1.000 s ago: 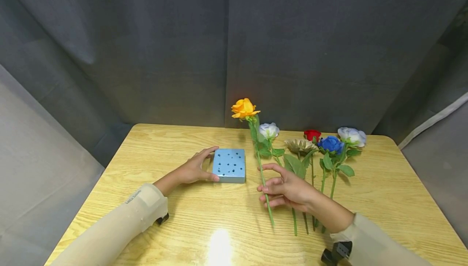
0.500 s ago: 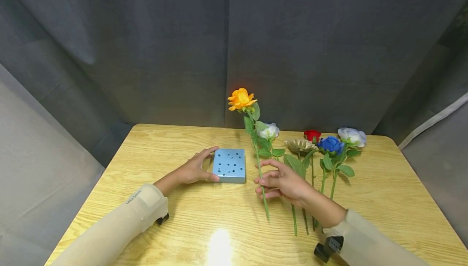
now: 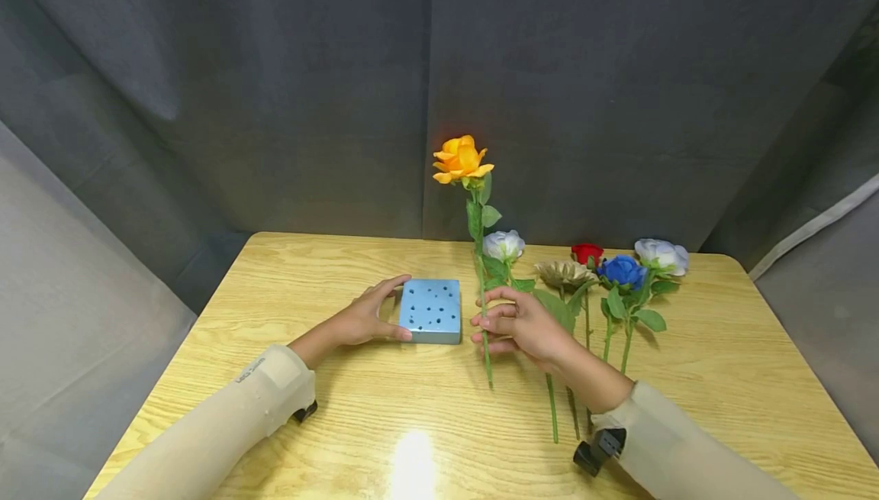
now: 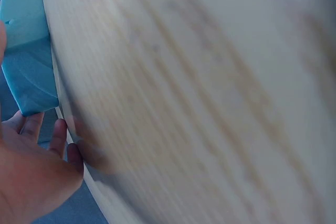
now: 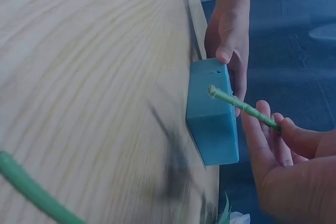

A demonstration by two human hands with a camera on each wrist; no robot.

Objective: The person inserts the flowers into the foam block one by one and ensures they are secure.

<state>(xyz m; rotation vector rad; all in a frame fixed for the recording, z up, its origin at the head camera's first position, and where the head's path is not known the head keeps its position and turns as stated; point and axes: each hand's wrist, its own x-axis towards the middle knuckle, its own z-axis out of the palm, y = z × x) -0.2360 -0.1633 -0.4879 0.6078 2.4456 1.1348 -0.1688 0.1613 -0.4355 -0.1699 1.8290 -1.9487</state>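
My left hand [image 3: 360, 320] holds the left side of a blue foam block [image 3: 429, 311] with holes in its top. The thumb lies at the block's front corner and a finger at the back corner. In the left wrist view, fingertips [image 4: 34, 121] touch the block's end. My right hand [image 3: 525, 328] pinches the green stem of an orange rose [image 3: 462, 159] between thumb and fingers. The rose stands nearly upright, bloom up, right of the block. In the right wrist view, the cut end of the stem [image 5: 220, 95] shows in front of the block, apparently apart from it.
Several flowers lie on the wooden table [image 3: 330, 424] to the right: a white rose [image 3: 504, 246], a beige flower [image 3: 565, 274], a red rose [image 3: 587, 254], a blue rose [image 3: 622, 272] and a pale lilac one [image 3: 661, 256]. A dark curtain [image 3: 330, 103] hangs behind the table.
My right hand has moved up and slightly left with the orange rose, which now stands higher and more upright. The left hand and the foam block have stayed in place.
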